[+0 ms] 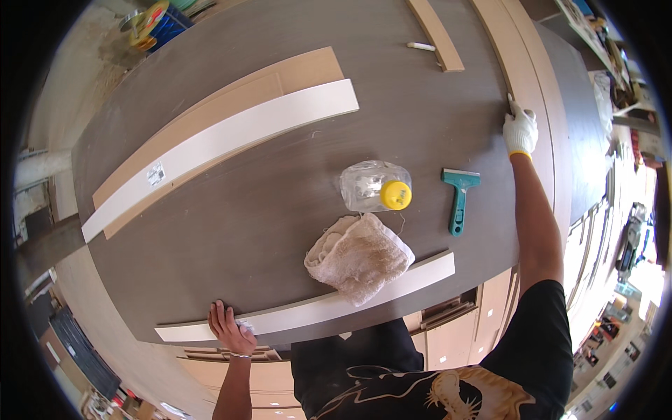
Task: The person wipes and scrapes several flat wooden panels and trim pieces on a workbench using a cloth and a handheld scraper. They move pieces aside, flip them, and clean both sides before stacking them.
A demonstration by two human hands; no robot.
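My bare left hand rests on a long white strip at the table's near edge, its fingers stretched across it. A small crumpled-looking white patch shows beside the thumb; I cannot tell what it is. Over at the right, my right hand, in a white glove with a yellow cuff, touches the edge of a long wood-coloured panel with one finger extended; the other fingers are bent. A folded, stained cloth overlaps the strip. Beyond it lies a clear bottle with a yellow cap, and a teal-handled scraper is nearer my right arm.
Wood-coloured boards and another white strip lie at the far left of the grey table. A narrow board and a small white stick are at the far side. Panels are stacked below the near edge.
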